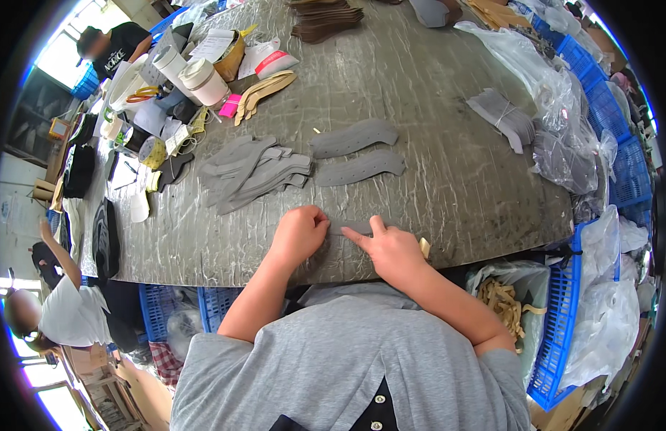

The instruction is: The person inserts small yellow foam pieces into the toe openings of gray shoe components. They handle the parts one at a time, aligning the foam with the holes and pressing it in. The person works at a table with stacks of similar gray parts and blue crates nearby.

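A thin grey piece (pixel 337 228) lies at the table's near edge between my hands, mostly covered by them. My left hand (pixel 299 233) is closed, its fingertips pinching the left end. My right hand (pixel 392 251) bears on the piece, thumb pointing left along it, one finger bent up and the others curled. By its outer side a small cream strip (pixel 425 248) sticks out; whether the curled fingers grip it is hidden. Just beyond lie two curved grey pieces (pixel 358 169) with small holes along them, one above the other. Left of these is a loose heap of grey pieces (pixel 250 172).
A tied grey bundle (pixel 501 118) and plastic bags (pixel 562 129) lie to the right. Tubs (pixel 203 82), tape and curved tan pieces (pixel 264 93) crowd the left. A lined blue crate (pixel 555 323) with cream strips stands below the near edge. Two people (pixel 74 309) are at left.
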{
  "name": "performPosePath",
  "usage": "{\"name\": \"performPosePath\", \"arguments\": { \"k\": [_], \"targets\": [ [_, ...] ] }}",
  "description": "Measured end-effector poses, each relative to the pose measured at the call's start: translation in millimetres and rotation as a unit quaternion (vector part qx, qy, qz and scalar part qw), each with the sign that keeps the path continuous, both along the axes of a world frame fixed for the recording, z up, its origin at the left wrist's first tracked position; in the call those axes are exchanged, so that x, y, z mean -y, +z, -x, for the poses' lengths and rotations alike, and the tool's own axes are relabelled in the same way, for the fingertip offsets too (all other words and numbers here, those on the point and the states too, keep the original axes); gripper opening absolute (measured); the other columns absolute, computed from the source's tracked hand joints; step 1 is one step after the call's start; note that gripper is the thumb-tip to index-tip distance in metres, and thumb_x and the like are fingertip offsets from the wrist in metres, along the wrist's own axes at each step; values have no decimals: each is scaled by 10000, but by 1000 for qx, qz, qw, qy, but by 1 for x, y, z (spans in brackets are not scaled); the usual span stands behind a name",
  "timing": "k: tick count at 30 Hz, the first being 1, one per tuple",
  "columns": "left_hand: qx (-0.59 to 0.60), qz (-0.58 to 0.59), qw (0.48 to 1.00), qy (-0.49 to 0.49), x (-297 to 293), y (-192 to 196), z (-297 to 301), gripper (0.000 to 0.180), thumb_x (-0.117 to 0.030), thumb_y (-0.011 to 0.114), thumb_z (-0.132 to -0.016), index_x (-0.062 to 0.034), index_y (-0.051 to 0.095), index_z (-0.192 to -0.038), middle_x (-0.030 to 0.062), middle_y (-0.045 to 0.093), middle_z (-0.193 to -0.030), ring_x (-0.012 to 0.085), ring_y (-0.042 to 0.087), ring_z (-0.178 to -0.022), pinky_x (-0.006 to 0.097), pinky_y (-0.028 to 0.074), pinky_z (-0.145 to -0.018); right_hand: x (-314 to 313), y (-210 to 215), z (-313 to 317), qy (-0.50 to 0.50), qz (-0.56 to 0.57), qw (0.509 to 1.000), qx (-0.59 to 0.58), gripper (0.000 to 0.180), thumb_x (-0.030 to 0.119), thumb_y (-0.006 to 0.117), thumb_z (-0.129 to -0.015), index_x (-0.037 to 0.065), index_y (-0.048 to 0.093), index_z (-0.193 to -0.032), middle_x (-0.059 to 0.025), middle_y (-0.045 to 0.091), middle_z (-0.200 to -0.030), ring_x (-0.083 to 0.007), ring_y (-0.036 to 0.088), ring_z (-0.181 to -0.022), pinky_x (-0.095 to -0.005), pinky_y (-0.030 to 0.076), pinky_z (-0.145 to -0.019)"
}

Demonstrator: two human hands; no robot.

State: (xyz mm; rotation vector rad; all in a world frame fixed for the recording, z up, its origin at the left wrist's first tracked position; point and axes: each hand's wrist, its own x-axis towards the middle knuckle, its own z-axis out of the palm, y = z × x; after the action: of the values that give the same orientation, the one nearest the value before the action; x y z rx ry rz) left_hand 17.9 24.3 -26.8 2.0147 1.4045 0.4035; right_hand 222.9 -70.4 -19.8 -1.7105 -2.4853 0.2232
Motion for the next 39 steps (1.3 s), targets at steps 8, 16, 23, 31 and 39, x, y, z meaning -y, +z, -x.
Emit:
{"name": "performPosePath", "arguments": {
  "k": [8, 16, 23, 31, 39],
  "targets": [
    [27, -133, 990, -21, 1, -12, 10, 97, -100, 675, -838, -6, 658, -855, 138, 651, -731, 284, 648, -660, 383, 512, -638, -7, -7, -4, -27, -4, 997, -78, 485, 102, 594, -841, 257, 604, -1301, -114, 533, -965, -271, 644, -651, -393, 532, -564],
    [168, -47, 952, 253, -49, 33, 112, 181, -78, 685, -854, -7, 626, -1010, 85, 660, -773, 174, 634, -744, 311, 500, -699, 54, 23, -92, -297, -124, 925, -200, 196, 145, 633, -884, 81, 649, -1069, -112, 601, -875, -322, 608, -744, -420, 484, -648],
    [-46, -209, 968, 129, -130, 35, 111, 345, -233, 698, -845, 6, 657, -1090, 221, 651, -1111, 390, 560, -1107, 467, 436, -980, 217, -52, -225, -613, -2, 788, 60, 313, 301, 520, -975, 25, 634, -1066, -164, 650, -987, -398, 610, -937, -450, 483, -788],
    [-178, -222, 956, 72, -301, 13, 38, 493, -243, 696, -817, 9, 563, -1219, 176, 516, -1352, 353, 429, -1306, 449, 415, -1060, 254, -85, -220, -650, -5, 760, 12, 253, 196, 610, -928, 0, 632, -1087, -197, 610, -1007, -395, 590, -969, -456, 473, -857],
    [-246, -222, 942, -46, -330, -26, -2, 496, -45, 622, -795, -10, 495, -1274, 216, 555, -1223, 382, 528, -1196, 446, 492, -961, 314, -86, -219, -596, -43, 801, 20, 382, 357, 533, -954, 86, 662, -1189, -249, 671, -1075, -461, 610, -1004, -480, 491, -884]
  ]
}}
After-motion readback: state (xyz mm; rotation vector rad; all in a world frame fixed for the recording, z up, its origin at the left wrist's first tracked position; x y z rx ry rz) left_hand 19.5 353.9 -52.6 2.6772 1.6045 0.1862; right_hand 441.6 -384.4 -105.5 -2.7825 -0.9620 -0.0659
